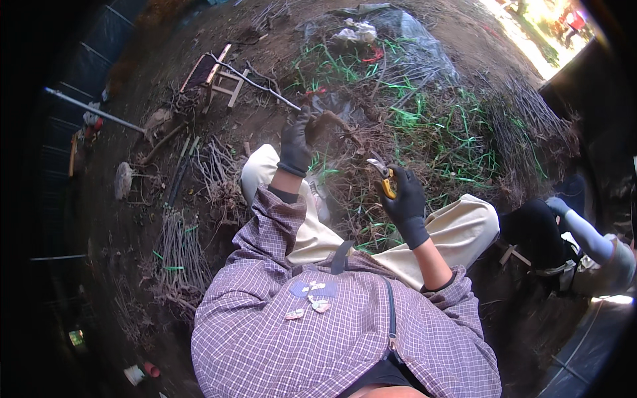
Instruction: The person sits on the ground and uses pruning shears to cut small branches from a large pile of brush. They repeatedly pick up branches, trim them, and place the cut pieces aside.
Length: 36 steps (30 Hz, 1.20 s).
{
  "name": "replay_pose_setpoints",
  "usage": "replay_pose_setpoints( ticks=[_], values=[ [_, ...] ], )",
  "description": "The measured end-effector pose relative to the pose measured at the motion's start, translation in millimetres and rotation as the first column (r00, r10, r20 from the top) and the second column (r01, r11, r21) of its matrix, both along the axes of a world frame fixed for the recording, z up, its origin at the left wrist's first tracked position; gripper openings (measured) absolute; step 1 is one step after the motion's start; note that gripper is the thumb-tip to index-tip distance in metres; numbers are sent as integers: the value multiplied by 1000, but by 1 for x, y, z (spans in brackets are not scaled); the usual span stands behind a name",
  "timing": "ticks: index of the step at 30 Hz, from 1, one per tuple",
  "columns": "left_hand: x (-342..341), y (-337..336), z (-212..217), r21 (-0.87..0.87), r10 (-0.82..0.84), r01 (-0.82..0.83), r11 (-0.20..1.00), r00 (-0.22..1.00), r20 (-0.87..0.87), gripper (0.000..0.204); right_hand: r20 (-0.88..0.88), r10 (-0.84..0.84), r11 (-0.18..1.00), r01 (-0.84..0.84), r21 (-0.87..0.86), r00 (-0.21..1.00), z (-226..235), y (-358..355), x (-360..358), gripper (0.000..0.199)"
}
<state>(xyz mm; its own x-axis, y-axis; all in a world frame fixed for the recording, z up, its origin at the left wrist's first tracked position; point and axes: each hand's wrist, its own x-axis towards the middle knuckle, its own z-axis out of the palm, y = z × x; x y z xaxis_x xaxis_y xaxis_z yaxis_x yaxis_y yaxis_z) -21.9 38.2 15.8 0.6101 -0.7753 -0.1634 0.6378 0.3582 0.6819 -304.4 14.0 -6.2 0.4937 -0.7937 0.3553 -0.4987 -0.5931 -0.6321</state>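
Observation:
My left hand (296, 142), in a dark glove, is closed round the near end of a thin bare stem (257, 85) that slants up to the far left. Just right of those fingers is a brown knotty root (340, 124); whether it joins the stem is hidden by the glove. In my right hand (407, 204), gloved alike, are pruning shears (387, 186) with yellow handles, their metal blades pointing up and left. Below and between the hands lie tangled roots and green plastic strips (411, 118) on the soil.
A small wooden stool (227, 85) stands at the far left. Bundled stems (180, 249) lie by my left side, with a larger heap of stems (521, 132) at the right. Plastic sheeting (418, 40) covers soil at the back. Another person (600, 255) sits close on my right.

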Motion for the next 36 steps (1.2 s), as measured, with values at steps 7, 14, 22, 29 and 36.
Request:
replay_pose_setpoints(
  ticks=[7,14,22,29,36],
  values=[
    [44,37,-28,54,205,-232,971,928,311,10,-133,-21,982,-5,-190,991,6,14,36,54],
    [28,73,-27,236,344,-456,858,852,394,18,-81,-4,930,-26,-368,997,17,36,92,49],
    [139,100,-8,165,320,-516,840,719,617,26,-49,103,990,-107,-92,993,-23,31,77,22],
    [394,262,-139,588,-465,-801,113,481,744,37,-256,16,1000,-23,-22,967,-60,4,47,25],
    [412,294,-210,696,-838,-660,-283,523,155,36,-319,-58,989,98,111,946,-88,-13,18,29]
  ],
)
